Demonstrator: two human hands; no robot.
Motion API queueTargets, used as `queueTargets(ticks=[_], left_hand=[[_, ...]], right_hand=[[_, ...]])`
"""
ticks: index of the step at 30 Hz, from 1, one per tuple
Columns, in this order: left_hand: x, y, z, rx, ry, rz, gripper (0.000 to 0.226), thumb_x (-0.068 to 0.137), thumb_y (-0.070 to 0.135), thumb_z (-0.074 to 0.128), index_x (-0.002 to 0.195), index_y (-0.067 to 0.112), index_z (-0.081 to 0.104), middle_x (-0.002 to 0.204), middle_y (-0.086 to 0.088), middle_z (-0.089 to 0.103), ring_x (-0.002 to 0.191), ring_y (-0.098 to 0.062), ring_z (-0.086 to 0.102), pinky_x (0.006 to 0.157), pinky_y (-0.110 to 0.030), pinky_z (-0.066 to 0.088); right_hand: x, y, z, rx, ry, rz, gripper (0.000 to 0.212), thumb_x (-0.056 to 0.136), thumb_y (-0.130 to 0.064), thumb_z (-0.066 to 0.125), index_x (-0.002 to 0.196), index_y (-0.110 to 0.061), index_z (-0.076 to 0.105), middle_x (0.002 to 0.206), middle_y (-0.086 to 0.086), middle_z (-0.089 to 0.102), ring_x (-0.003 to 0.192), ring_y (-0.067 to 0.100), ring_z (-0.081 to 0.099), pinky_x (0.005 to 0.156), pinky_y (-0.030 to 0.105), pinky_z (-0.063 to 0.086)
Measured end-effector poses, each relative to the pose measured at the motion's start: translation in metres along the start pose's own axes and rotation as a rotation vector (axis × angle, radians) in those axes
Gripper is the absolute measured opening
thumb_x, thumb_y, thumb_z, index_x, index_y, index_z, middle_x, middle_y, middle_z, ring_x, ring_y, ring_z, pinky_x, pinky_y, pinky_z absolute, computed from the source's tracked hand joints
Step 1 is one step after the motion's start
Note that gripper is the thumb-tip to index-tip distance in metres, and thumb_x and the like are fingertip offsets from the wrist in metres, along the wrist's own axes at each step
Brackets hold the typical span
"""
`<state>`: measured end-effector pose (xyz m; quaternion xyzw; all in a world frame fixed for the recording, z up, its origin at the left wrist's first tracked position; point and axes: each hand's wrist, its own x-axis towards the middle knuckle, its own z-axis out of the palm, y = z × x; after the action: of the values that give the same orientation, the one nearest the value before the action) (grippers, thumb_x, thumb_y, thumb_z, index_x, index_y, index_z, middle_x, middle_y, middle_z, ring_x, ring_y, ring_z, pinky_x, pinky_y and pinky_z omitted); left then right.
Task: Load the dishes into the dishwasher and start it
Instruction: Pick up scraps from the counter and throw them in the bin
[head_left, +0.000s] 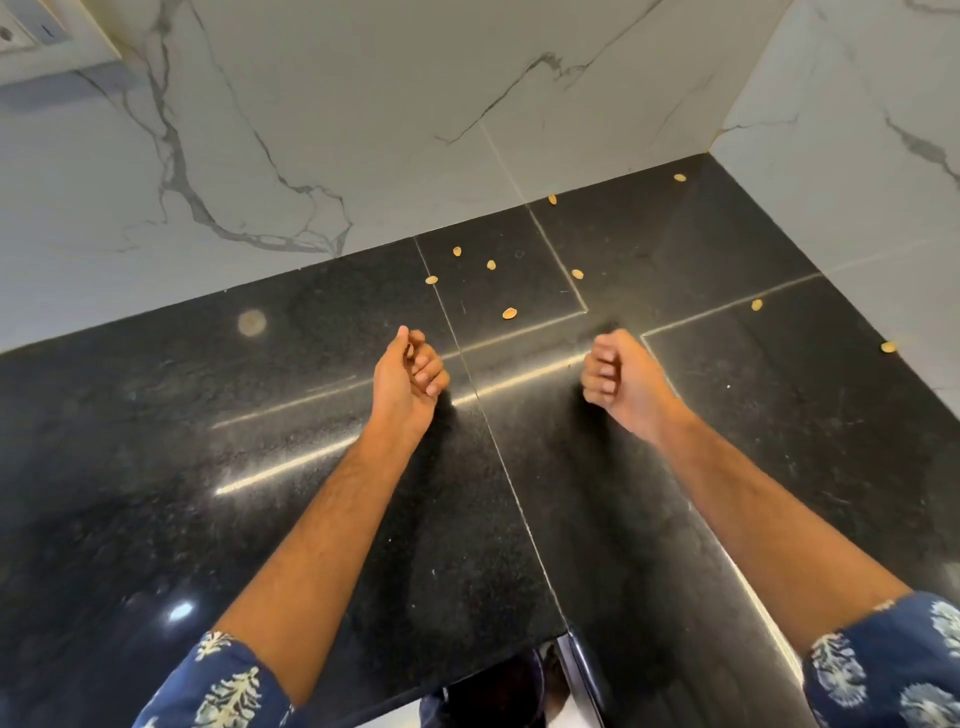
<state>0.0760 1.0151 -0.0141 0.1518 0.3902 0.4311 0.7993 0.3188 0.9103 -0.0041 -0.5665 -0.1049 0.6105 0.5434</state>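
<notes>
My left hand (410, 371) and right hand (621, 376) are both held out above the black counter (208, 441), side by side with a gap between them. Each hand is clenched: the fingers are curled into the palm and nothing is grasped in either. The left thumb lies along the top of the curled fingers; the right knuckles face up and away from me. A seam in the counter runs between the two hands and back toward me. Beyond the fingertips, small tan seeds (509, 313) lie scattered on the counter, the nearest just past the gap between the hands, others further out toward the marble wall (311, 130) and off to the right of my right hand. Both forearms are bare up to blue patterned sleeves (228, 686) near the counter's front edge. No dishes or dishwasher appear in view, so their location cannot be told.
</notes>
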Motion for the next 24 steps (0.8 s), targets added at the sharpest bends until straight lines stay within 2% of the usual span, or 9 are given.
queueTargets(ticks=[1, 3, 6, 9, 11, 13, 16, 20, 24], left_hand=[[0.003, 0.0, -0.003, -0.025, 0.009, 0.013, 0.031, 0.107, 0.028, 0.04, 0.083, 0.015, 0.055, 0.055, 0.006, 0.042, 0.041, -0.005, 0.033, 0.037, -0.019, 0.028], [0.01, 0.0, -0.007, -0.053, 0.041, 0.048, 0.028, 0.108, 0.021, 0.039, 0.093, 0.012, 0.061, 0.063, 0.004, 0.052, 0.044, -0.004, 0.04, 0.04, -0.018, 0.033], [0.023, 0.006, -0.01, 0.052, 0.12, 0.082, 0.024, 0.107, 0.011, 0.039, 0.108, 0.008, 0.063, 0.066, 0.004, 0.051, 0.047, -0.004, 0.038, 0.044, -0.018, 0.032], [0.038, 0.018, -0.003, 0.26, 0.139, 0.082, 0.024, 0.104, 0.011, 0.043, 0.107, 0.008, 0.066, 0.059, 0.006, 0.036, 0.045, -0.005, 0.027, 0.042, -0.02, 0.024], [0.053, 0.027, 0.008, 0.476, 0.177, 0.133, 0.025, 0.101, 0.012, 0.044, 0.099, 0.01, 0.069, 0.057, 0.008, 0.03, 0.047, -0.007, 0.024, 0.043, -0.022, 0.022], [0.07, 0.033, 0.015, 0.879, 0.21, 0.311, 0.025, 0.1, 0.017, 0.047, 0.091, 0.014, 0.071, 0.063, 0.01, 0.044, 0.056, -0.007, 0.039, 0.054, -0.026, 0.034], [0.094, 0.035, 0.012, 1.494, 0.124, 0.617, 0.025, 0.103, 0.037, 0.051, 0.098, 0.014, 0.058, 0.086, 0.005, 0.061, 0.08, -0.014, 0.057, 0.074, -0.034, 0.042], [0.132, 0.038, 0.0, 1.958, 0.045, 0.742, 0.038, 0.097, 0.052, 0.055, 0.106, 0.015, 0.049, 0.106, -0.003, 0.065, 0.094, -0.025, 0.062, 0.087, -0.046, 0.044], [0.159, 0.044, -0.005, 2.207, 0.046, 0.922, 0.042, 0.098, 0.057, 0.044, 0.104, 0.016, 0.048, 0.099, -0.005, 0.065, 0.087, -0.03, 0.063, 0.077, -0.047, 0.044]], right_hand=[[0.0, -0.003, 0.004, 0.212, -0.074, 0.045, 0.025, 0.088, -0.021, 0.042, 0.064, -0.02, 0.039, 0.059, -0.005, 0.031, 0.048, 0.01, 0.025, 0.039, 0.021, 0.022], [0.004, -0.006, 0.008, 0.381, -0.106, 0.052, 0.022, 0.089, -0.015, 0.039, 0.075, -0.011, 0.056, 0.067, 0.0, 0.044, 0.052, 0.009, 0.031, 0.042, 0.019, 0.028], [0.017, -0.007, 0.017, 0.275, -0.054, 0.068, 0.033, 0.094, -0.008, 0.039, 0.111, 0.001, 0.066, 0.069, 0.002, 0.051, 0.052, 0.008, 0.035, 0.046, 0.018, 0.032], [0.033, -0.012, 0.031, -0.133, 0.08, -0.013, 0.029, 0.097, -0.011, 0.044, 0.109, -0.007, 0.07, 0.063, -0.006, 0.036, 0.05, 0.007, 0.026, 0.042, 0.019, 0.023], [0.049, -0.018, 0.044, -0.642, 0.201, -0.266, 0.025, 0.096, -0.016, 0.046, 0.096, -0.017, 0.071, 0.067, -0.01, 0.048, 0.055, 0.009, 0.041, 0.049, 0.025, 0.032], [0.065, -0.022, 0.055, -1.097, 0.249, -0.495, 0.018, 0.098, -0.023, 0.047, 0.099, -0.021, 0.065, 0.08, -0.008, 0.064, 0.073, 0.016, 0.057, 0.065, 0.031, 0.041], [0.085, -0.026, 0.068, -1.492, 0.218, -0.648, 0.022, 0.1, -0.04, 0.049, 0.109, -0.02, 0.049, 0.086, 0.002, 0.068, 0.078, 0.03, 0.061, 0.068, 0.038, 0.043], [0.109, -0.025, 0.069, -1.79, 0.205, -0.683, 0.039, 0.096, -0.055, 0.05, 0.103, -0.018, 0.041, 0.082, 0.002, 0.065, 0.073, 0.03, 0.062, 0.06, 0.036, 0.042], [0.116, -0.013, 0.059, -1.798, 0.194, -0.753, 0.035, 0.099, -0.055, 0.041, 0.095, -0.021, 0.034, 0.076, -0.004, 0.059, 0.063, 0.024, 0.051, 0.051, 0.032, 0.035]])
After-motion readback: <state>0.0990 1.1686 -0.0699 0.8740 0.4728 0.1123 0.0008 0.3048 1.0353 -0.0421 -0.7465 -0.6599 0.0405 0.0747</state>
